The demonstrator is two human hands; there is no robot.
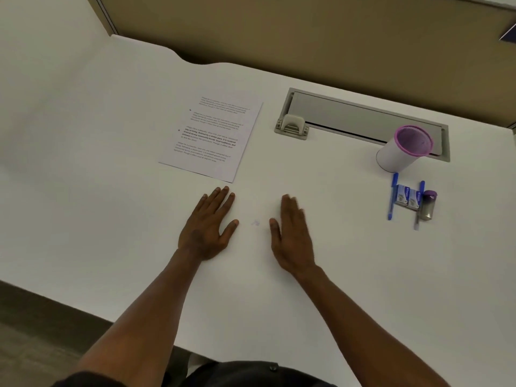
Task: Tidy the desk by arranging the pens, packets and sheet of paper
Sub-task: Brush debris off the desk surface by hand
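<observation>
A printed sheet of paper (213, 138) lies flat on the white desk (111, 191), just beyond my left hand (209, 227). That hand rests palm down with its fingers spread, holding nothing. My right hand (291, 236) lies flat beside it, slightly blurred, also empty. Far to the right lie a blue pen (393, 196), two small blue-and-white packets (408, 198) side by side, and a second blue pen (418, 205). A small grey container with a purple lid (428, 205) lies next to them.
A white cup with a purple rim (402, 150) stands behind the pens, against a grey cable tray (349, 118) set into the desk. A tan partition (307, 37) runs along the back. The desk's near edge drops to the floor at the lower left.
</observation>
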